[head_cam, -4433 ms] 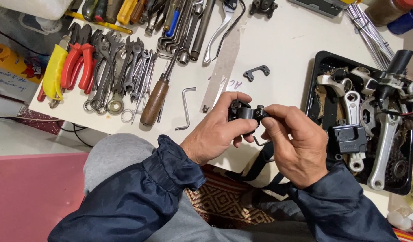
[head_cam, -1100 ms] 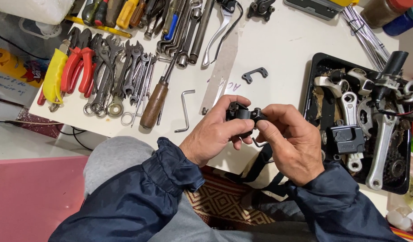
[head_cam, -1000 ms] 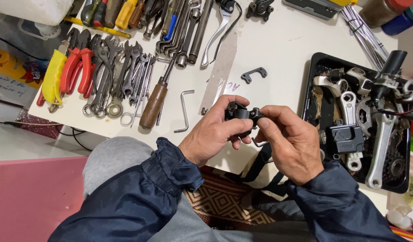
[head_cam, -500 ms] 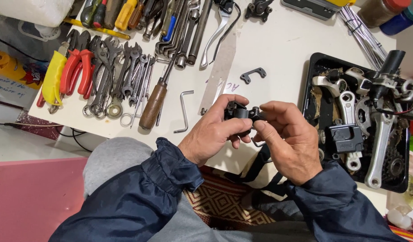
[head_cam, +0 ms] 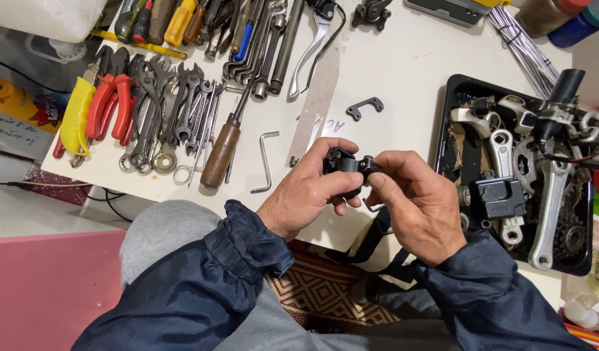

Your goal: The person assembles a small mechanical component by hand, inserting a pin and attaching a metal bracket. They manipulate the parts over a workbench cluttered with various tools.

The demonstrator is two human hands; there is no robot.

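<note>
While the left hand [head_cam: 310, 192] pinches a small black bike part [head_cam: 344, 163], the right hand [head_cam: 417, 205] grips its other end. Just beyond them, an Allen key [head_cam: 266, 160] lies on the white table [head_cam: 403, 84].

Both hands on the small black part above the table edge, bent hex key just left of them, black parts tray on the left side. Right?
Not quite: the black parts tray sits on the right side of the white table, not the left, as the head view shows. The rest holds: the left hand and right hand both grip the small black metal part, and the bent metal hex key lies just left of them.
</note>
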